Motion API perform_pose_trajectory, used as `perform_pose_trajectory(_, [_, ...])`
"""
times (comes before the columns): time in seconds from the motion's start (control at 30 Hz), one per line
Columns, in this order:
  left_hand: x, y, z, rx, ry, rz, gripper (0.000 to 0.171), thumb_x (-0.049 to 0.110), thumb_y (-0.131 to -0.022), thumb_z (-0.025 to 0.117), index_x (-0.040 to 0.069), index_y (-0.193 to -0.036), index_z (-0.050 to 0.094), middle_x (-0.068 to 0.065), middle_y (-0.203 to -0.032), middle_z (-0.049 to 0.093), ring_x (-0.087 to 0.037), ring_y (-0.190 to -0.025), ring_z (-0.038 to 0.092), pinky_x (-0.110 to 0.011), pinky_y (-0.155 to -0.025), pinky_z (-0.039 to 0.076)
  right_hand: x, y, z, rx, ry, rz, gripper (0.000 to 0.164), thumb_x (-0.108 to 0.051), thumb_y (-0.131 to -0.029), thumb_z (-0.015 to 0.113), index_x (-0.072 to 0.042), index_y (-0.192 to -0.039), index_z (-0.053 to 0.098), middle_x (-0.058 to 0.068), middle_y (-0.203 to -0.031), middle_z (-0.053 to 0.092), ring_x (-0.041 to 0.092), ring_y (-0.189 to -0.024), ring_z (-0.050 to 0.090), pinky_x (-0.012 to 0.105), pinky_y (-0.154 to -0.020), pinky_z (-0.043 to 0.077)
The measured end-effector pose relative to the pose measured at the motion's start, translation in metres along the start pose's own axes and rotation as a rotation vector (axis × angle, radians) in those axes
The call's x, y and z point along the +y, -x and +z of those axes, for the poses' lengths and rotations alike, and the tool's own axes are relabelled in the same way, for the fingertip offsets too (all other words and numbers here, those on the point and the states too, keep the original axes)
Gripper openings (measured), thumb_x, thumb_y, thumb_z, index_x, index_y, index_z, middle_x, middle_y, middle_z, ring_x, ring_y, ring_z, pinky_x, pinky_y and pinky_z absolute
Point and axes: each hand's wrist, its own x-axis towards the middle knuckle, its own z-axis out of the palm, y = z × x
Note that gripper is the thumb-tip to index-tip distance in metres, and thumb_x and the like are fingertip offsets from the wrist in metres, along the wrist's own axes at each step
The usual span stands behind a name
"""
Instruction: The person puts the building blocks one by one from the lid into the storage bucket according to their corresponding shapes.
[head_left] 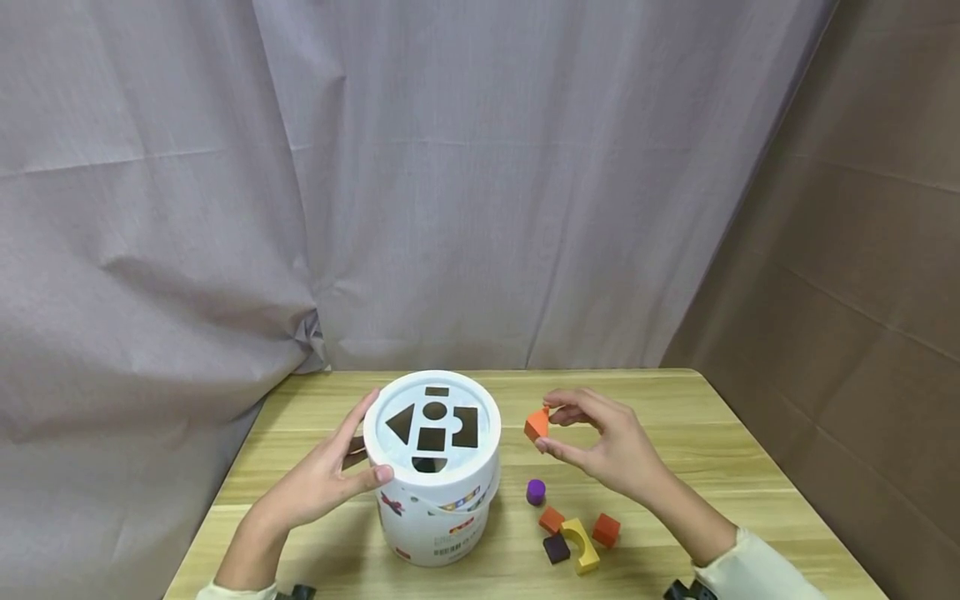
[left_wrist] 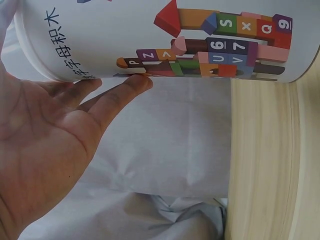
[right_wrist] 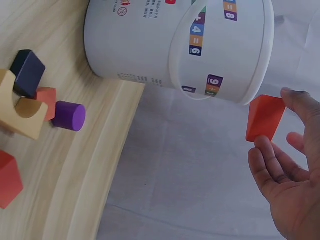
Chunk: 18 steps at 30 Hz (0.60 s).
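A white bucket [head_left: 431, 521] stands upright on the table, its lid [head_left: 408, 462] cut with several shaped holes, among them a triangle, a circle and rectangles. My left hand [head_left: 322, 482] rests against the bucket's left side, thumb at the front of the rim and nearly straight fingers touching the wall farther back. Right of the lid, my right hand [head_left: 603, 437] pinches an orange triangular block [head_left: 536, 424] between thumb and fingertips, held above the table. In the right wrist view, the orange block [right_wrist: 264, 117] overlaps the edge of the bucket's rim.
Below my right hand lie a purple cylinder [head_left: 536, 492], an orange block [head_left: 551, 520], a yellow arch block [head_left: 581, 546], a dark block [head_left: 557, 548] and a red block [head_left: 606, 530]. The bucket's handle [right_wrist: 176, 55] hangs down its side. Grey curtain [head_left: 495, 208] backs the wooden table [head_left: 637, 385].
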Motion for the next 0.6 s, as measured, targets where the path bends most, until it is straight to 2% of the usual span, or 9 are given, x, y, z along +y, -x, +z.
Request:
perform_pose_trajectory(0.23, [-0.001,0.000,0.000,0.001,0.001,0.001,0.108,0.027,-0.101,0.083,0.038,-0.178,0.008,-0.016,-0.182,0.030,-0.047,-0.148,0.058,-0.055,-0.113,0.057,-0.010,-0.011,0.005,0.001,-0.025,-0.020,0.056,-0.013,-0.081,0.100,-0.015,-0.132,0.076,0.000,-0.116,0.081,0.021,-0.096,0.081,0.027,-0.094,0.066])
perform_pose_trajectory(0.43, [-0.002,-0.001,0.001,0.002,0.005,0.012,0.108,0.026,-0.101,0.083,0.037,-0.178,0.008,-0.016,-0.182,0.028,-0.048,-0.148,0.057,-0.058,-0.114,0.056,-0.014,-0.018,0.010,-0.005,-0.052,-0.026,0.056,-0.013,-0.082,0.100,-0.014,-0.131,0.075,0.001,-0.116,0.081,0.021,-0.097,0.080,0.031,-0.094,0.067])
perform_pose_trajectory(0.6, [-0.002,-0.001,0.001,0.000,0.006,0.010,0.108,0.026,-0.101,0.083,0.037,-0.178,0.008,-0.016,-0.182,0.030,-0.047,-0.148,0.058,-0.051,-0.114,0.058,-0.017,-0.022,0.015,-0.011,-0.069,-0.041,0.057,-0.012,-0.082,0.100,-0.012,-0.132,0.075,0.002,-0.116,0.081,0.020,-0.098,0.080,0.032,-0.095,0.067])
